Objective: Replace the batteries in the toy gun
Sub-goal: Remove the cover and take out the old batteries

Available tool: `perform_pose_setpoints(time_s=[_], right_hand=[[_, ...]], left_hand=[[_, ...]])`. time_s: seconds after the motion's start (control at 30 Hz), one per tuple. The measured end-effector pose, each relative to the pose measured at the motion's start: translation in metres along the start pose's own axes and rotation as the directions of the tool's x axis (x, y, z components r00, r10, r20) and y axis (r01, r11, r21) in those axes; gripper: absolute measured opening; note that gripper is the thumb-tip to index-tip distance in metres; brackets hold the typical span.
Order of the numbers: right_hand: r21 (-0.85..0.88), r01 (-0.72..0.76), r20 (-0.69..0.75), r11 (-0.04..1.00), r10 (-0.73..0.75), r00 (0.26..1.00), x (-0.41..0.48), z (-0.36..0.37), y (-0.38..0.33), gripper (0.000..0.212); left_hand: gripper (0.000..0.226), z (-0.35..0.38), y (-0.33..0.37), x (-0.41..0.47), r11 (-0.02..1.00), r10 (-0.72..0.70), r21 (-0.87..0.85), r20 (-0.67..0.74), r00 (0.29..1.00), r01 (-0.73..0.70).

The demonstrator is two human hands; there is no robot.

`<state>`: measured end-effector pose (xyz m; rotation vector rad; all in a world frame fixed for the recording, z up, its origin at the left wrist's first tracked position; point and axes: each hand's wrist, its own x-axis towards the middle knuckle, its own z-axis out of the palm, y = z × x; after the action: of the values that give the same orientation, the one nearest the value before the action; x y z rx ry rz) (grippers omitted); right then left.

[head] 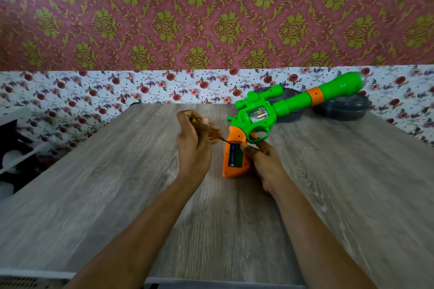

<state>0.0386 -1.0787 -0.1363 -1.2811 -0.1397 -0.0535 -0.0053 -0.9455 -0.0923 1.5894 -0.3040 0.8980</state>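
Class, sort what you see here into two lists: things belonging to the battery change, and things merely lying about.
Belonging to the job:
toy gun
battery in its open grip compartment
screwdriver, held by the left hand, tip at the compartment
right hand, holding the grip

Lying about:
two dark round discs behind the barrel
white item left of the table, unidentifiable

What lies around my work: table, cloth, wall.
My grey wood-grain table [112, 195] runs back to a white cloth [141, 88] printed with red and purple flowers. Above the cloth rises a maroon wall [211, 12] with green-gold damask motifs. Two dark grey round discs [342, 110] lie side by side at the table's far right edge. A white object [14, 112], too blurred to identify, sits beyond the left edge.
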Motion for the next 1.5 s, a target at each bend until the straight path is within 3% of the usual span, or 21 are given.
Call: perform_pose_setpoints(time_s=[0.17, 0.3, 0.57, 0.73, 0.87, 0.97, 1.17, 1.23, 1.37, 1.5], right_hand=[[0.004, -0.006, 0.013, 1.000, 0.005, 1.000, -0.002, 0.002, -0.001, 0.018], [0.006, -0.029, 0.021, 1.000, 0.029, 0.999, -0.001, -0.001, 0.000, 0.018], [0.071, 0.000, 0.068, 0.998, -0.004, 0.998, 0.001, -0.006, 0.002, 0.017], [0.024, -0.009, 0.098, 1.000, 0.007, 0.995, -0.001, -0.001, 0.000, 0.020], [0.088, 0.003, 0.116, 0.996, -0.013, 0.993, -0.001, -0.002, -0.002, 0.020], [0.142, 0.008, 0.131, 0.990, -0.027, 0.991, 0.000, -0.003, -0.004, 0.020], [0.177, -0.025, 0.064, 0.984, 0.014, 0.998, -0.002, -0.003, -0.003, 0.019], [0.205, -0.026, 0.019, 0.978, 0.023, 1.000, -0.001, -0.005, -0.005, 0.019], [0.209, -0.026, -0.017, 0.978, 0.030, 0.999, 0.001, -0.007, -0.007, 0.020], [0.134, -0.027, -0.030, 0.991, 0.032, 0.999, 0.002, -0.005, -0.003, 0.017]], left_hand=[[0.017, 0.001, -0.001, 0.000, 0.999, 0.031, 0.039, 0.004, 1.000, -0.031], [0.015, -0.006, -0.003, 0.002, 0.988, 0.117, 0.086, 0.131, 0.984, -0.129], [0.011, -0.011, 0.004, 0.007, 0.984, 0.172, -0.030, 0.402, 0.899, -0.175], [0.016, -0.012, 0.002, 0.006, 0.980, 0.183, 0.031, 0.259, 0.948, -0.198], [0.016, -0.007, 0.005, 0.001, 0.952, 0.280, 0.088, 0.137, 0.950, -0.294], [0.016, -0.006, 0.005, -0.002, 0.909, 0.368, 0.135, 0.186, 0.911, -0.395], [0.022, -0.006, 0.007, -0.008, 0.746, 0.533, 0.229, 0.358, 0.767, -0.626], [0.023, -0.003, 0.008, -0.007, 0.751, 0.513, 0.254, 0.358, 0.780, -0.610], [0.019, -0.009, 0.007, -0.001, 0.880, 0.414, 0.170, 0.180, 0.892, -0.443], [0.027, -0.013, 0.007, 0.003, 0.923, 0.343, 0.161, 0.074, 0.937, -0.350]])
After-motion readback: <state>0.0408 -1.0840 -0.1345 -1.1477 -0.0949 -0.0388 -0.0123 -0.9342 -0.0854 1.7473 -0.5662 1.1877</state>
